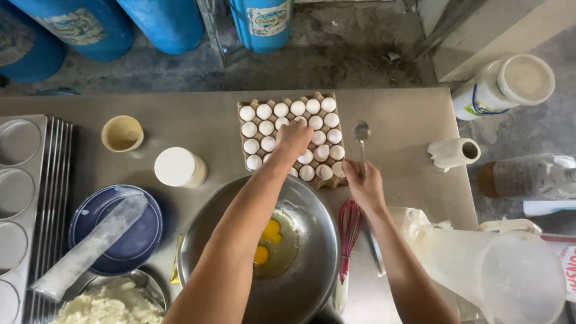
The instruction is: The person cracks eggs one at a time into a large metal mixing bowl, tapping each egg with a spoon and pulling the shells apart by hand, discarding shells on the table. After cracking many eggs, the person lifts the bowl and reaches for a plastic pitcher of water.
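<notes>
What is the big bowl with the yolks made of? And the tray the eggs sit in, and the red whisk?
The big bowl looks like shiny steel: grey and reflective. The egg tray seems to be moulded paper pulp: brown, dull and bumpy. The whisk has red loops, probably silicone-coated, though that is hard to tell, and a pale handle that looks plastic.

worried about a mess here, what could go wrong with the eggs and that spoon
The left hand reaches across the egg tray and could knock neighbouring eggs. The tray's near edge looks close to the steel bowl, where yolks already sit, so shell could drop in. The right hand holds a spoon upright; the red whisk leaning on the rim could slide.
</notes>
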